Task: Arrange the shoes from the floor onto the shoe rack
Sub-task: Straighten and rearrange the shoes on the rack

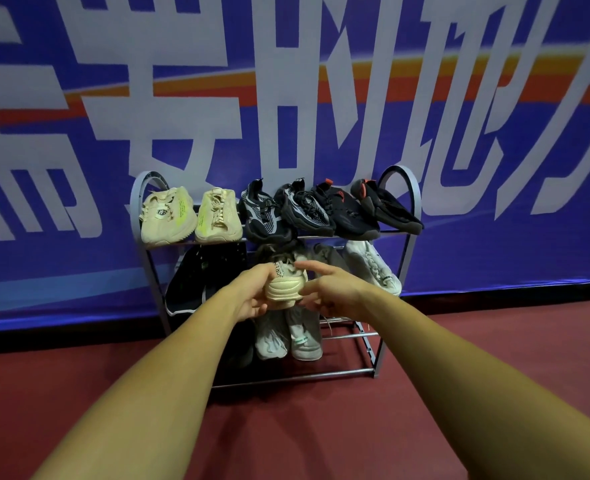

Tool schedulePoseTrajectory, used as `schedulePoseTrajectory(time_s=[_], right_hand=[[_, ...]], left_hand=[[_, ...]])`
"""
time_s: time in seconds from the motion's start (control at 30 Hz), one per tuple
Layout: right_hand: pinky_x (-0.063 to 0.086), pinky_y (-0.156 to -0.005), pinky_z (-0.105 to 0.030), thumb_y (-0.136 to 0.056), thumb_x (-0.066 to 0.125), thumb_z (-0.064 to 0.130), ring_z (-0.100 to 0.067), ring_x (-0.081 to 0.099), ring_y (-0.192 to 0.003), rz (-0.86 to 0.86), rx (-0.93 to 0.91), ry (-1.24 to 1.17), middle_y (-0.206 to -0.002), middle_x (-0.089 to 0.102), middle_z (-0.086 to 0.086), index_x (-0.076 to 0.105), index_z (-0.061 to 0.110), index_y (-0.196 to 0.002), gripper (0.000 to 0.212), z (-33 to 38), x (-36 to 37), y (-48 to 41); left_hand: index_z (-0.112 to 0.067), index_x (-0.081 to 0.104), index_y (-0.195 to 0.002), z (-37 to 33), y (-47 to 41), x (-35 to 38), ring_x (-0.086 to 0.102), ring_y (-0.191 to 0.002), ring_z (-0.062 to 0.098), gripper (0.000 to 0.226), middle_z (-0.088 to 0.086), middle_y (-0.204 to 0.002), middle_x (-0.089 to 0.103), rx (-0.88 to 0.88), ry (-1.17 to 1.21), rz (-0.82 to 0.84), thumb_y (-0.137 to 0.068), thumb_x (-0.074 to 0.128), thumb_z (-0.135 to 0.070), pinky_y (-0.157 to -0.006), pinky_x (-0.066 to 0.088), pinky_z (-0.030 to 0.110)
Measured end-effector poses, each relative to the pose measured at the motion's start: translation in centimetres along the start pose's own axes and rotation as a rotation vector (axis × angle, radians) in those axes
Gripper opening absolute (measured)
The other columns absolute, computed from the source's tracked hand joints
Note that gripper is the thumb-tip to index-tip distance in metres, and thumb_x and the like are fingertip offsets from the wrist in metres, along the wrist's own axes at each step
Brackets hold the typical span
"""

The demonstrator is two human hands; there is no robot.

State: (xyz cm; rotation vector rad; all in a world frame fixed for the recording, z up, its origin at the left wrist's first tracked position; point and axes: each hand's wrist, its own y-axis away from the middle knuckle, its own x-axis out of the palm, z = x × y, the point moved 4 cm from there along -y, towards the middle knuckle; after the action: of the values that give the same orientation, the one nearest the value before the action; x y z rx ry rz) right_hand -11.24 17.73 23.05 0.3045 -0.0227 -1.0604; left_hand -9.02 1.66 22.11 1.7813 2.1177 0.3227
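Observation:
A grey metal shoe rack (137,216) with three tiers stands against the wall. Its top tier carries a beige pair (189,216) and two black pairs (328,209). At the middle tier my left hand (255,296) grips the heel of a beige sneaker (284,284), heel toward me. Beside the shoe on the right, my right hand (328,289) has its index finger stretched out and its lower fingers under the heel. A white sneaker (373,266) and a black shoe (200,278) lie on the same tier. A grey pair (290,336) sits on the bottom tier.
A blue banner (494,237) with large white characters covers the wall behind the rack. Dark red floor (321,427) spreads in front. The right part of the bottom tier (362,336) shows bare bars.

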Motion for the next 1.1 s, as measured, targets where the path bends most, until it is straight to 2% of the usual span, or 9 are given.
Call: schedulePoseTrajectory(time_s=[0.1,0.23,0.5,0.57,0.77,0.83,0.9,0.97,1.1], right_hand=[[0.044,-0.049,-0.023,-0.09,0.059,-0.004,-0.018,0.06,-0.063,-0.046,-0.012,-0.007,-0.087,0.064,-0.019,0.046,0.03,-0.144,0.065,-0.5,-0.3,-0.1],[0.041,-0.04,-0.017,-0.095,0.053,-0.007,-0.014,0.052,-0.059,-0.114,-0.05,-0.116,-0.081,0.057,-0.014,0.044,0.023,-0.142,0.057,-0.3,-1.0,0.4],[0.041,-0.039,-0.018,-0.1,0.054,0.018,-0.017,0.054,-0.062,-0.325,0.0,-0.274,-0.112,0.057,-0.013,0.034,0.034,-0.148,0.054,-1.6,-2.9,-1.0],[0.038,-0.036,-0.016,-0.099,0.055,0.017,-0.016,0.051,-0.059,-0.357,-0.006,-0.323,-0.113,0.057,-0.012,0.033,0.032,-0.148,0.056,-1.8,-3.2,-1.4],[0.038,-0.036,-0.021,-0.086,0.061,-0.001,-0.012,0.043,-0.05,-0.487,0.064,-0.507,-0.078,0.051,-0.01,0.024,0.022,-0.147,0.075,-2.6,-3.9,-2.4],[0.031,-0.031,-0.016,-0.082,0.064,0.003,-0.009,0.043,-0.045,-0.492,0.124,-0.513,-0.072,0.052,-0.008,0.034,0.012,-0.143,0.068,-2.8,-3.9,-2.8],[0.026,-0.03,-0.014,-0.084,0.063,0.01,-0.007,0.042,-0.04,-0.462,0.126,-0.521,-0.078,0.057,-0.01,0.053,0.004,-0.125,0.042,-2.6,-3.7,-3.1],[0.027,-0.031,-0.014,-0.086,0.057,0.013,-0.005,0.042,-0.033,-0.45,0.127,-0.546,-0.086,0.059,-0.013,0.055,0.006,-0.11,0.025,-2.4,-3.4,-3.0],[0.03,-0.034,-0.016,-0.079,0.055,0.011,-0.008,0.045,-0.035,-0.485,0.117,-0.574,-0.092,0.061,-0.016,0.052,0.002,-0.125,0.046,-2.9,-2.9,-3.7]], left_hand=[[-0.016,0.052,-0.078,0.1,0.6,-0.3,0.057,-0.036,0.012,0.007,-0.005,-0.043,0.058,-0.036,0.054,-0.022,-0.084,0.048,-0.018,-0.056,0.027,0.021],[-0.017,0.048,-0.074,-0.4,1.6,-0.2,0.054,-0.03,0.013,0.014,-0.005,-0.042,0.056,-0.045,0.103,-0.019,-0.087,0.045,-0.02,-0.055,0.022,0.021],[-0.016,0.05,-0.064,0.5,0.9,-3.5,0.049,-0.048,0.018,0.008,0.0,-0.058,0.051,-0.058,0.288,-0.055,-0.065,0.049,-0.024,-0.052,0.036,0.024],[-0.014,0.056,-0.068,0.7,0.7,-3.9,0.055,-0.052,0.021,0.014,0.003,-0.064,0.057,-0.058,0.312,-0.041,-0.062,0.051,-0.026,-0.053,0.041,0.025],[-0.022,0.064,-0.077,0.0,0.5,-4.0,0.057,-0.063,0.015,0.029,-0.003,-0.069,0.062,-0.017,0.353,-0.098,-0.078,0.059,-0.051,-0.059,0.041,0.025],[-0.02,0.065,-0.086,-0.1,0.4,-4.1,0.054,-0.066,0.013,0.035,-0.002,-0.076,0.063,-0.015,0.42,-0.137,-0.084,0.061,-0.054,-0.058,0.036,0.024],[-0.018,0.064,-0.1,0.2,0.2,-4.1,0.054,-0.072,0.013,0.037,0.0,-0.087,0.062,-0.036,0.52,-0.128,-0.081,0.068,-0.05,-0.059,0.036,0.024],[-0.02,0.062,-0.108,0.4,-0.1,-4.1,0.057,-0.081,0.014,0.039,0.002,-0.1,0.063,-0.037,0.595,-0.124,-0.079,0.073,-0.042,-0.063,0.039,0.025],[-0.022,0.055,-0.127,0.5,-0.5,-3.6,0.06,-0.087,0.015,0.053,0.007,-0.118,0.065,-0.032,0.554,-0.16,-0.08,0.076,-0.036,-0.061,0.041,0.025]])
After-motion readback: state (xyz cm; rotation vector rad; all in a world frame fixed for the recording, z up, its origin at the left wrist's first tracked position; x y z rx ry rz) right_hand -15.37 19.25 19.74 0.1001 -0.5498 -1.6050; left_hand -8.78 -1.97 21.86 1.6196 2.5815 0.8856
